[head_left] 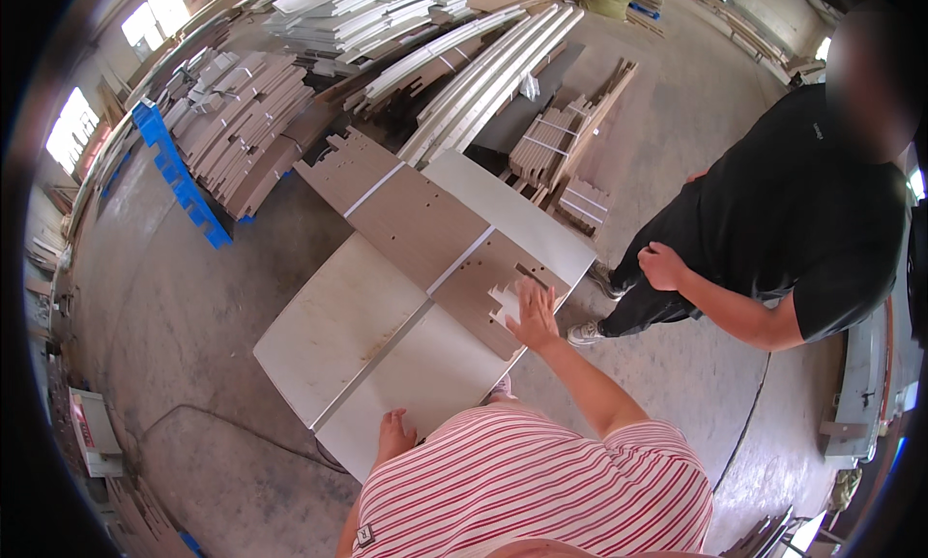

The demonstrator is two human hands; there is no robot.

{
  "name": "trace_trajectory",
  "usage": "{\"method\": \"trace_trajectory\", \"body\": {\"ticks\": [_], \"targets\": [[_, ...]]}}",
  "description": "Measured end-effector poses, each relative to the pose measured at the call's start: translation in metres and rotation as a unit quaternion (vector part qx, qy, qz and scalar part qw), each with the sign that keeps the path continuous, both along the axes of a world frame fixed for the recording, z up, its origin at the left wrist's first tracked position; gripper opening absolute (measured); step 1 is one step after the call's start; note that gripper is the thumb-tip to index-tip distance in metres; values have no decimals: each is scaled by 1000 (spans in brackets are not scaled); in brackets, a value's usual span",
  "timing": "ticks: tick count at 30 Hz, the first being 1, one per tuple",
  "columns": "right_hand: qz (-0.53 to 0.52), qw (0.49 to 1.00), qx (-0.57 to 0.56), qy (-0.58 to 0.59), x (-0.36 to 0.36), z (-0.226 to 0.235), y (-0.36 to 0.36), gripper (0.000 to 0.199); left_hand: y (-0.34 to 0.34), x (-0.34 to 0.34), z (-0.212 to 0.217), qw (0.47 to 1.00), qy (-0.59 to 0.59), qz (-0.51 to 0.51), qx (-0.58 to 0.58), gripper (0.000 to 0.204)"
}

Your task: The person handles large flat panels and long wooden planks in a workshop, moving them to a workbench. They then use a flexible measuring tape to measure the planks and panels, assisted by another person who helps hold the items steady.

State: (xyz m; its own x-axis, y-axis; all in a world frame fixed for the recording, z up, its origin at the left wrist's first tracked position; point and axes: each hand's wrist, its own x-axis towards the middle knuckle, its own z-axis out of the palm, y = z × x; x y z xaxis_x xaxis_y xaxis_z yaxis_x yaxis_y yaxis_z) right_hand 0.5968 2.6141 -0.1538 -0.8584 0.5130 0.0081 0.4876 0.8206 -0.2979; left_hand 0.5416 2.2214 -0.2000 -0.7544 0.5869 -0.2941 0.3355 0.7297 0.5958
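A stack of brown boards (401, 215), bound with white straps, lies slantwise across a pale worktable (324, 297). Over the near right end of that stack is my right hand (534, 311), its fingers outstretched and holding nothing. A torn-edged white piece (505, 303), perhaps paper, lies beside and partly under this hand. Close to the table's near edge, my left hand (394, 434) rests on the pale top with its fingers loosely bent and apart, nothing in them. Slots and small round holes show in the top brown board.
A person in black clothes (773, 200) stands at the right, close to the table corner. Strapped brown board bundles (237, 123) sit on a blue pallet (179, 176) at the far left. Long white strips (493, 79) and a smaller strapped bundle (551, 142) lie beyond the table.
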Motion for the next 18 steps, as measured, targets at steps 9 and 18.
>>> {"method": "trace_trajectory", "body": {"ticks": [9,18], "targets": [[7,995,-23,95,61,16,-68,62,35,-10,-18,986,38,-146,71,45],[-73,994,-78,30,140,1,-76,58,70,1,-7,974,24,-222,27,50]]}}
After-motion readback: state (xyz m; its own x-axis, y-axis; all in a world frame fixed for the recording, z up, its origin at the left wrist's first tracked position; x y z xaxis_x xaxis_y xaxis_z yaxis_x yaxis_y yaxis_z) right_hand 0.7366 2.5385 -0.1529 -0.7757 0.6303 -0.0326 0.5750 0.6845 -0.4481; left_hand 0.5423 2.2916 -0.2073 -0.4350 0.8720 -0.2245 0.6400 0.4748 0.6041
